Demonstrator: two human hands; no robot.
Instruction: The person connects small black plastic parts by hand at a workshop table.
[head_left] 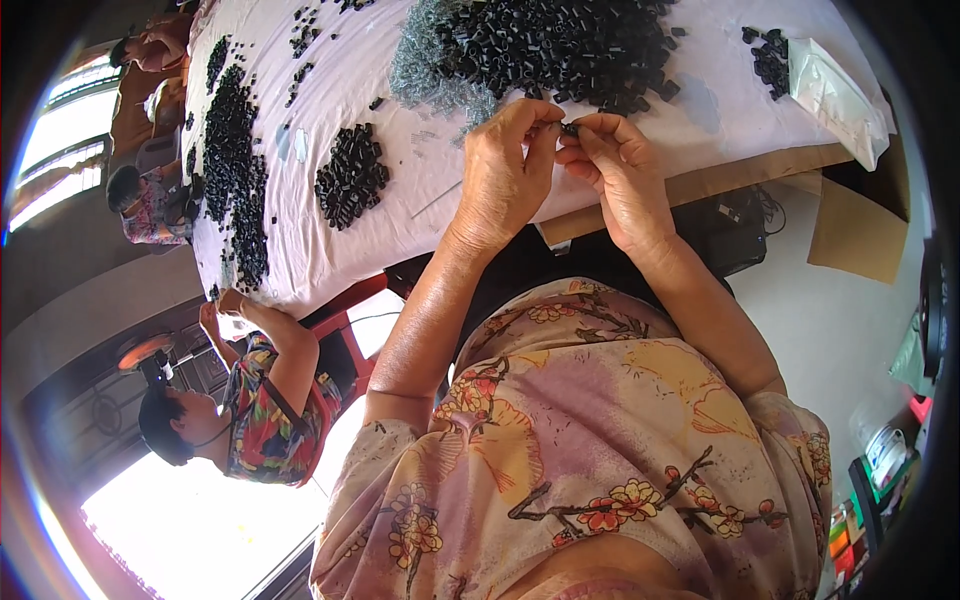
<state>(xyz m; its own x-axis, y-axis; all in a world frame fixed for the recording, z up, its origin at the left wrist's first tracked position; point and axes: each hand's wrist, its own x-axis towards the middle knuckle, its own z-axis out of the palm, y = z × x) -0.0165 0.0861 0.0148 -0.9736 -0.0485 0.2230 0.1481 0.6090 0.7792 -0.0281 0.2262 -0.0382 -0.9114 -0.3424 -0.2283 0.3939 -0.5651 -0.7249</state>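
My right hand [625,180] pinches a small black plastic piece [570,130] between thumb and fingers, just over the near edge of the cloth-covered table. My left hand [505,175] meets it from the left, thumb and forefinger closed in a pinch; whatever sits between those fingertips is too small to make out. Beyond both hands lies a large heap of short black plastic pieces [565,50]. A pile of thin silvery, wiry bits [430,70] adjoins its left side. Farther left is a smaller pile of black pieces [350,178].
White cloth [410,195] covers the table. A long black pile [235,180] lies left, near a seated co-worker [265,400]; other people sit farther off. At right are a few black pieces [770,65], a white plastic bag [835,100] and a cardboard box [860,230].
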